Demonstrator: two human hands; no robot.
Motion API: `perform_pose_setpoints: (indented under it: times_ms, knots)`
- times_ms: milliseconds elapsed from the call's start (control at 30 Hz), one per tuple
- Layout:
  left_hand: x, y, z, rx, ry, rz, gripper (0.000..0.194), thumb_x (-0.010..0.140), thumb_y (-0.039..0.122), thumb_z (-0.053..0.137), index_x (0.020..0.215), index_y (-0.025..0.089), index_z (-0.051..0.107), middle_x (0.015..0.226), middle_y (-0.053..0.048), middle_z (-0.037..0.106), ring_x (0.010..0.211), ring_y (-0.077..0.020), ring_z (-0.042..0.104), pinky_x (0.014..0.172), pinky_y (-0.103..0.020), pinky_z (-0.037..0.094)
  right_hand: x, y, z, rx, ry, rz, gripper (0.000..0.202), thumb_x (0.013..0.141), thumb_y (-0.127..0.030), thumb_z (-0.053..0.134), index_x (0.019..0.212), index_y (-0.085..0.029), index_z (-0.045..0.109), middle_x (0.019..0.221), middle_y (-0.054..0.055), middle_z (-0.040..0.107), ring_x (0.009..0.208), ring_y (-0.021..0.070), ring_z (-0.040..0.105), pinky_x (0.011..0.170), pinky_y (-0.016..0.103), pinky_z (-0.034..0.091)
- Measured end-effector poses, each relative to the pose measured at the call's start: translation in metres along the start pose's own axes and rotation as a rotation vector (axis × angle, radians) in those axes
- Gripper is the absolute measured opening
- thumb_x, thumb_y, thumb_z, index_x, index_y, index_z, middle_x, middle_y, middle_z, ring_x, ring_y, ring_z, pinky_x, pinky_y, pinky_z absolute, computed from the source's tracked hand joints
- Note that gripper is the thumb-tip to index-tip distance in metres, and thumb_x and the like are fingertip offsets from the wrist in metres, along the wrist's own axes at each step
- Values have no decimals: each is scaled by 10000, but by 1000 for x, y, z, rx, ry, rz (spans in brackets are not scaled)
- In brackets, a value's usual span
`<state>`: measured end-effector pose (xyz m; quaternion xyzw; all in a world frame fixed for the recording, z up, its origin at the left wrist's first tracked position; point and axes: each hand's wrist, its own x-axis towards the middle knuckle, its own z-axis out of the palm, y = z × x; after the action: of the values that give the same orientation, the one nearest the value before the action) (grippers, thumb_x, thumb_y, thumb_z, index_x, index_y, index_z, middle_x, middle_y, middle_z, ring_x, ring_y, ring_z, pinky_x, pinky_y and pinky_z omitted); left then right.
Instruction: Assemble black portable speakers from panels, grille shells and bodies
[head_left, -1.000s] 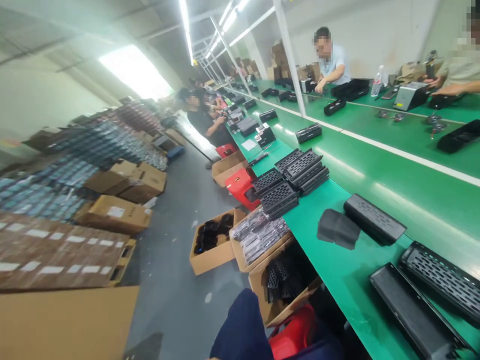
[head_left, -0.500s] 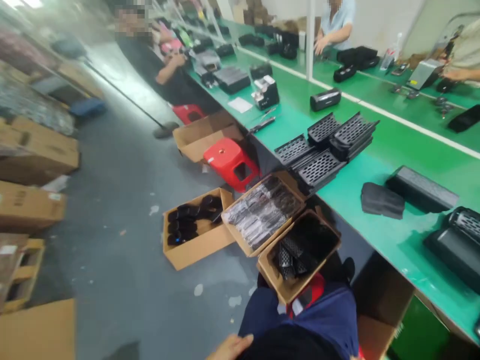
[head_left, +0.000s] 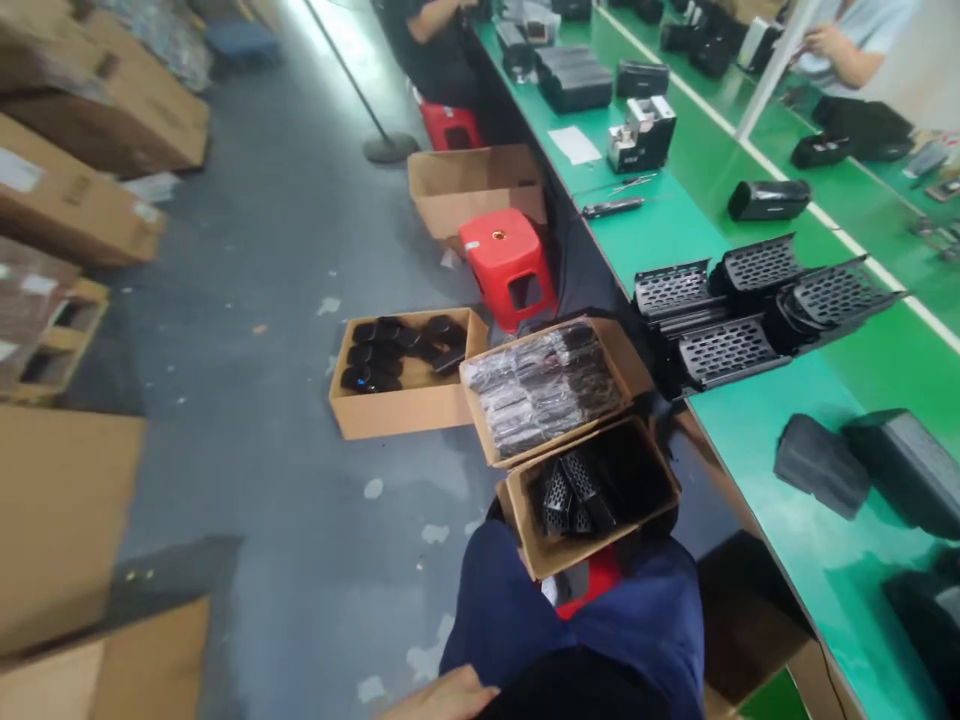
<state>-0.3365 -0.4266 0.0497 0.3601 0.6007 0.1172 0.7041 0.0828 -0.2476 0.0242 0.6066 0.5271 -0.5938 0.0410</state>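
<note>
My left hand [head_left: 444, 694] is at the bottom edge, beside the black shirt [head_left: 577, 690] at my waist. Only the back of this hand and part of a finger show, so its grip is hidden. My right hand is out of the picture. In front of my knees an open carton [head_left: 536, 545] holds black perforated covers [head_left: 579, 478]. Touching it on the far side is a carton [head_left: 491, 440] of plastic-wrapped dark pieces [head_left: 540, 390]. To its left, a third carton [head_left: 405, 412] holds several black parts [head_left: 379, 355].
Along the right runs a green workbench [head_left: 757, 455] with black perforated shells [head_left: 731, 350] near its edge. A red stool [head_left: 506, 260] and an open carton [head_left: 476, 205] stand beyond. Stacked cartons [head_left: 97, 90] line the left. Co-workers sit farther along the bench.
My view has turned down and to the left, so the bench things appear farther right and the cartons higher. The sliver of my right hand at the bottom edge has left view.
</note>
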Motion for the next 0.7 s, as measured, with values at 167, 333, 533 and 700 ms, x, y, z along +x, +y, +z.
perform_pose_setpoints:
  times_ms: [167, 333, 533, 700]
  knots:
    - [69, -15, 23, 47, -162, -87, 574, 790, 694, 587, 498, 225, 428, 437, 28, 375, 458, -144, 371, 519, -295, 315, 164, -21, 38, -317, -27, -137, 320, 845, -486, 664, 677, -220, 606, 680, 31, 614, 704, 216, 624, 710, 355, 525]
    - [151, -39, 20, -287, 295, -116, 526, 856, 723, 499, 748, 210, 549, 694, -14, 634, 594, -159, 586, 595, -276, 438, 326, -16, 113, -295, 181, -138, 202, 758, -229, 675, 956, -203, 647, 1110, 118, 626, 1129, 307, 562, 929, 381, 429]
    - [172, -95, 63, -863, 618, -23, 603, 747, 777, 678, 800, 185, 580, 716, -3, 617, 590, -128, 567, 595, -259, 457, 362, 13, 124, -24, 129, -191, 105, 783, -279, 668, 804, -216, 587, 973, 99, 627, 1134, 318, 540, 948, 394, 412]
    - [182, -63, 83, -1020, 710, 179, 543, 753, 652, 789, 933, 157, 660, 873, -68, 703, 704, -150, 638, 698, -287, 531, 262, 7, 120, 300, -146, -332, 413, 800, -616, 679, 896, -216, 632, 807, 53, 672, 774, 239, 645, 754, 372, 523]
